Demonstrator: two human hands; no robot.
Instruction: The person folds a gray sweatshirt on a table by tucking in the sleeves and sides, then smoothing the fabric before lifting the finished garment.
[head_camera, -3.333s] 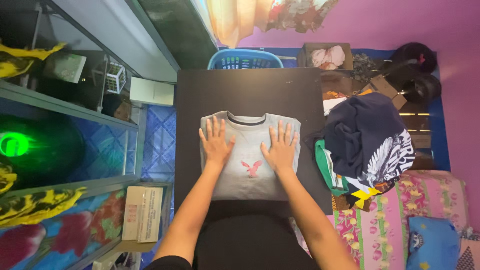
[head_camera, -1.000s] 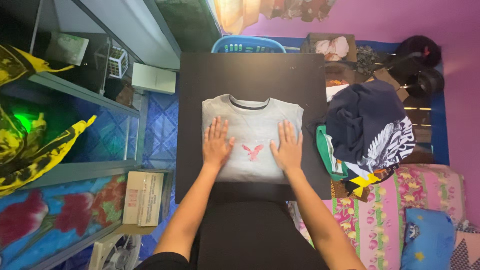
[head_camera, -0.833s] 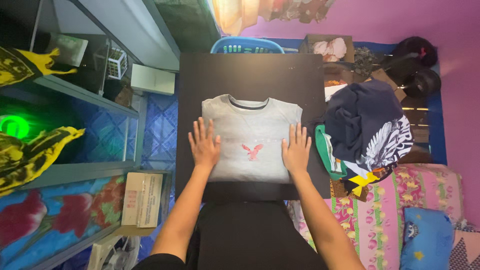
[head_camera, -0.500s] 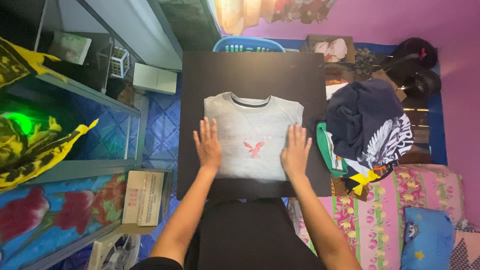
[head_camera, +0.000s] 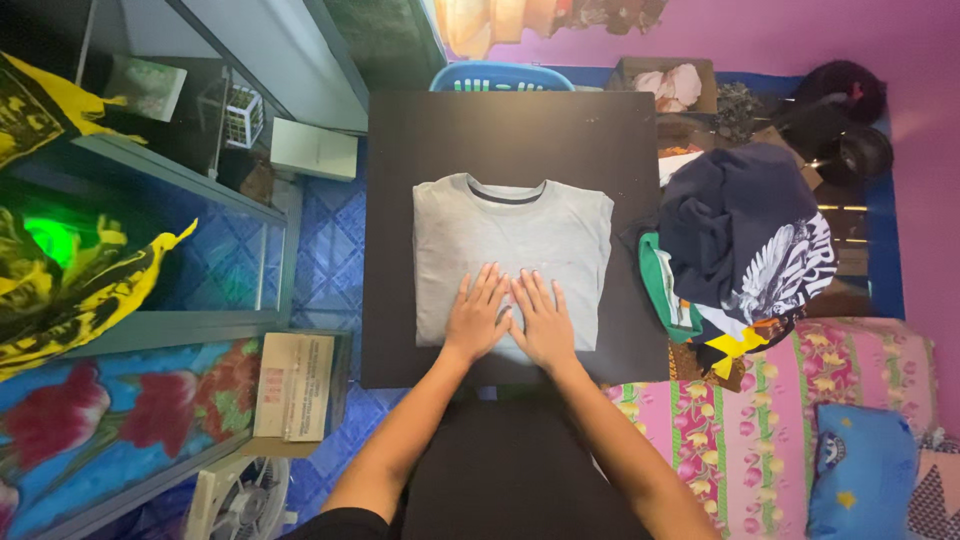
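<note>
Your left hand (head_camera: 478, 318) and right hand (head_camera: 541, 322) lie flat with fingers spread, side by side, grasping nothing, pressing the near middle of the grey shirt (head_camera: 512, 252) on the black table (head_camera: 500, 135). The shirt looks folded into a tidy rectangle, collar away from you, so mainly smoothing seems left. A heap of clothes (head_camera: 738, 255) sits just right of the table, a blue basket (head_camera: 502, 78) beyond it; nothing blocks you.

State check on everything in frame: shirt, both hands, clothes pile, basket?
grey shirt: folded, flat on the dark table
left hand: open, palm down on the shirt
right hand: open, palm down on the shirt beside the left
clothes pile: heaped, unfolded
blue basket: upright, contents hidden
</note>
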